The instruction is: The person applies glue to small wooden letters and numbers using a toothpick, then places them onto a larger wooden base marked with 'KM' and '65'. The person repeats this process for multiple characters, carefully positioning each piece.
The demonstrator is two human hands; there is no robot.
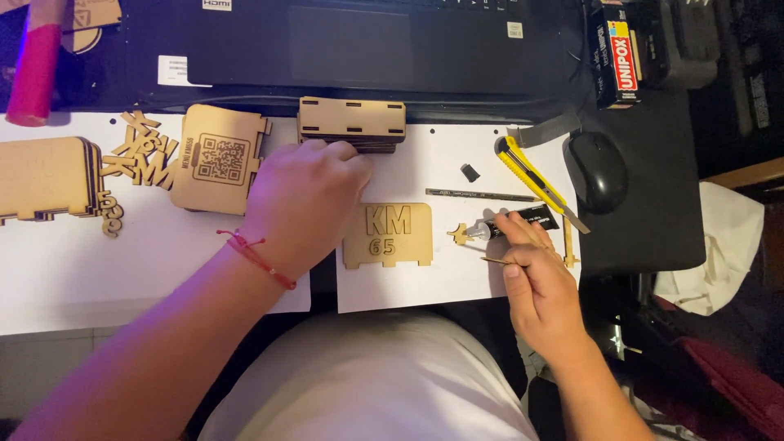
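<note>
Fingers of the right hand (pixel 539 282) pinch a thin wooden stick (pixel 496 260), long axis running 9 to 3 o'clock, its free tip aimed toward 9 o'clock. Just beyond that hand, at 12 o'clock of it, lies one small glue tube (pixel 510 224), its nozzle also pointing toward 9 o'clock at a tiny wooden cut-out (pixel 461 235). The left hand (pixel 304 204) rests curled on the white sheet (pixel 425 286), knuckles touching one stack of slotted wooden plates (pixel 351 122); whether it grips anything I cannot tell. Between the two hands lies one flat wooden plaque (pixel 388 237) with cut letters. One yellow utility knife (pixel 535 181) runs from 10 to 4 o'clock, beside one black mouse (pixel 598 170). At 9 o'clock of the bench lie one engraved code panel (pixel 216 159) and one more wooden stack (pixel 45 178).
</note>
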